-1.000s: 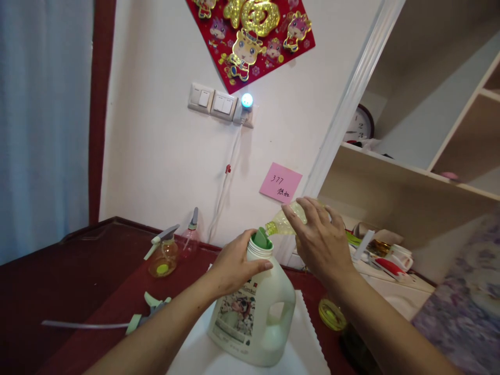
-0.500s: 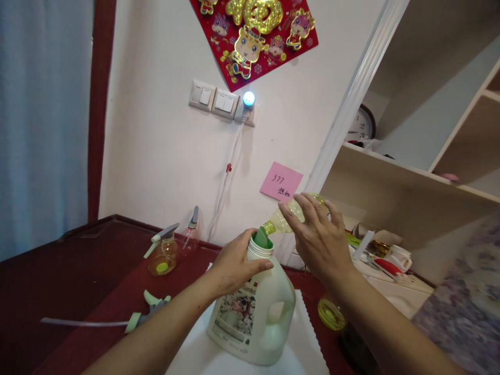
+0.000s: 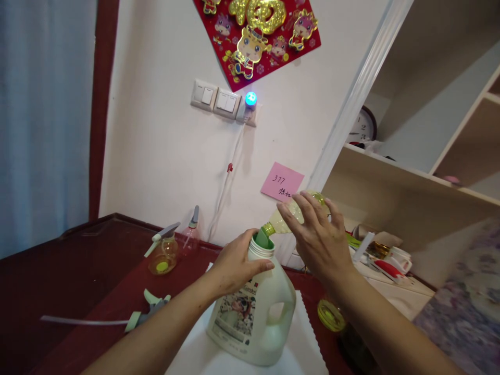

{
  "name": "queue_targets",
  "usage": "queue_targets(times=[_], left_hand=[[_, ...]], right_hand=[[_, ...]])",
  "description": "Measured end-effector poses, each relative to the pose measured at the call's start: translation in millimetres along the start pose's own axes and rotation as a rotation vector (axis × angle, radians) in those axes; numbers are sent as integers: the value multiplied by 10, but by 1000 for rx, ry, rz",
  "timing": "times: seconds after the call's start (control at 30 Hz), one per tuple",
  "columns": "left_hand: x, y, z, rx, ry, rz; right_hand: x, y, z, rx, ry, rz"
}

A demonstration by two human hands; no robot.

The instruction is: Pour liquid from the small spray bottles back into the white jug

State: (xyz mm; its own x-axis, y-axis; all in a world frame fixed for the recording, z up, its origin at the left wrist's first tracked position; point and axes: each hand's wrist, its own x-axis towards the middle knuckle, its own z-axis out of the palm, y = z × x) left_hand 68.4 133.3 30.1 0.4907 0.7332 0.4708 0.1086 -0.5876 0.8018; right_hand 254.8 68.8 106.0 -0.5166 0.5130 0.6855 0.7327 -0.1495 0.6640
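My left hand (image 3: 238, 263) grips the neck of a white plastic detergent jug (image 3: 269, 297), which stands upright with a printed photo label on its front. A green plastic insert (image 3: 261, 239) sits in the jug's open mouth. My right hand (image 3: 320, 239) holds a small transparent plastic bottle (image 3: 287, 216) tilted downward, with pale yellow inside. Its green-tinted neck (image 3: 267, 229) points into the green insert and nearly touches it. My fingers hide most of the bottle's body.
A white cloth (image 3: 191, 338) lies under the jug on a dark red table (image 3: 66, 281). A loose trigger sprayer head with a long tube (image 3: 146, 310) lies to the left. Behind it stand spray bottles (image 3: 164, 255). A yellow-green lid (image 3: 331, 315) lies right of the jug, near cluttered shelf items (image 3: 386, 260).
The transparent bottle's base has risen slightly, tilting it more steeply over the jug's mouth. The whole view has drifted a little. My left hand stays on the jug.
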Motion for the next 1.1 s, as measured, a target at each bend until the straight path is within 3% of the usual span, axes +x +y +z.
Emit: queue_targets(times=[0.6, 0.73, 0.87, 1.03, 1.1], left_hand=[[0, -43, 12, -5, 8, 14], [-21, -44, 25, -34, 12, -6], [-53, -41, 20, -55, 2, -17], [-74, -7, -5, -47, -36, -59], [-102, 20, -37, -44, -55, -78]], right_hand=[[-25, -62, 12, 7, 34, -18], [-111, -73, 58, 196, -93, 180], [-273, 21, 57, 635, -139, 465], [-524, 48, -342, 1119, -101, 923], [-664, -42, -554, 1175, -68, 983]])
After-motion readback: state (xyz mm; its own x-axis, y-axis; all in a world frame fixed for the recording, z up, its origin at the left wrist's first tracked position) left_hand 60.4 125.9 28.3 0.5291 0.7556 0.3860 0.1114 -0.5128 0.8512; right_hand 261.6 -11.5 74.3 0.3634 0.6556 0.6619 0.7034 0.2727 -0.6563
